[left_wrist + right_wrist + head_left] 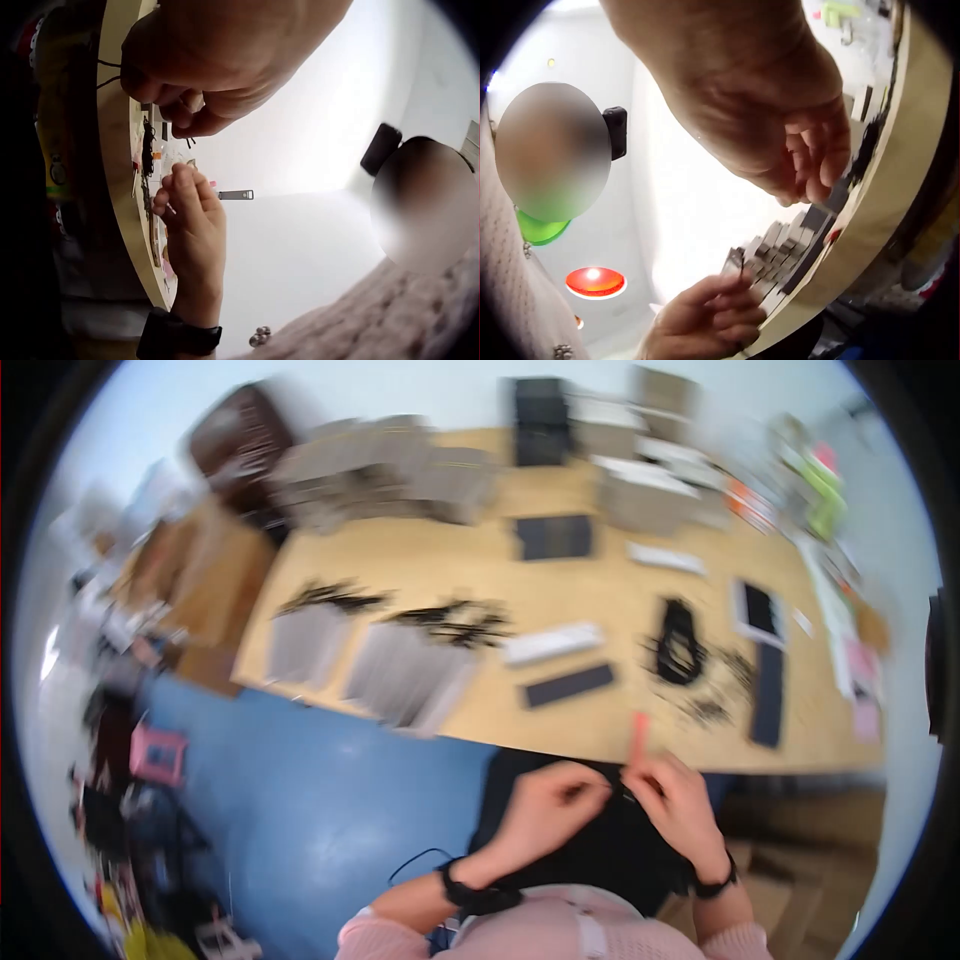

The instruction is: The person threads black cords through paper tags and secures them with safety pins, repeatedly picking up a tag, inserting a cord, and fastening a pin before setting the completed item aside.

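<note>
Above the lap (585, 860), the left hand (550, 807) pinches a dark cord (742, 263).

The smooth, broad, pale-yellow table (590, 590) looks wooden; beyond its left edge stands a brown, matt cardboard box (228, 565). The blue floor (300, 780) looks glossy, the pink sleeve (385, 936) knitted cloth, the thin black cord (742, 262) matt.

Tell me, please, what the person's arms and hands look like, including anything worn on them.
The left hand and right hand are ungloved. Each wrist wears a black band, and pale pink, knit-looking sleeves stop short of the wrists, leaving the lower forearms bare.
</note>
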A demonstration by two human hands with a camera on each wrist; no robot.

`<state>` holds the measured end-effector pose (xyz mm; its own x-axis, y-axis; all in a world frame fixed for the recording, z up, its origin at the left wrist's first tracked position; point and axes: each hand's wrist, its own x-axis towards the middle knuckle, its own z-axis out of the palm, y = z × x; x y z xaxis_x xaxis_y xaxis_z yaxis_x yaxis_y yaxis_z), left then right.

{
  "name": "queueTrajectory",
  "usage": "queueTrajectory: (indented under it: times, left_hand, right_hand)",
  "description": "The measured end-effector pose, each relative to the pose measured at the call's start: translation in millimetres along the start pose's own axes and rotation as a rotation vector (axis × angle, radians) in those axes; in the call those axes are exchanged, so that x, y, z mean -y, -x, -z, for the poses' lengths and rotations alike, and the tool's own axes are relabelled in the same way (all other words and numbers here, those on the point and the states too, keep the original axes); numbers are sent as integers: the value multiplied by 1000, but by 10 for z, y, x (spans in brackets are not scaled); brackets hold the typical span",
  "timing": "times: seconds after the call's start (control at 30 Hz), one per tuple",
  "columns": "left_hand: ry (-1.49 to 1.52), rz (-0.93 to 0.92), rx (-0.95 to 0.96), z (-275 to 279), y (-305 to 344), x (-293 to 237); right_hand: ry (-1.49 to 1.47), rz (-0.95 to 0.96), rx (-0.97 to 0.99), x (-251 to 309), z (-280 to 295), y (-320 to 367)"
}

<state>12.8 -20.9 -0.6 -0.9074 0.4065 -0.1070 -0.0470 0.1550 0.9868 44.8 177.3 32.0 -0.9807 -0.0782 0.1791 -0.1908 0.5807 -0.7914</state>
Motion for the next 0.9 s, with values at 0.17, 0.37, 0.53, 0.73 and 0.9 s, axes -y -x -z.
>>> queueTrajectory:
  times: [0.17,0.37,0.53,0.73,0.9]
  left_hand:
    - [256,234,-86,73,-52,91]
    - [399,206,-69,5,-179,87]
    - [403,213,-91,-44,-223,29]
    - [382,196,-82,-126,-287,31]
    - [398,175,-81,-168,-323,38]
  right_hand:
    - [248,-132,-283,-572,356,149]
    - [420,-38,-291,-739,280,10]
    - [599,-4,-283,-732,162,-104]
    - [660,-27,-364,-791,96,-74]
    - [561,-142,-387,-624,137,-9]
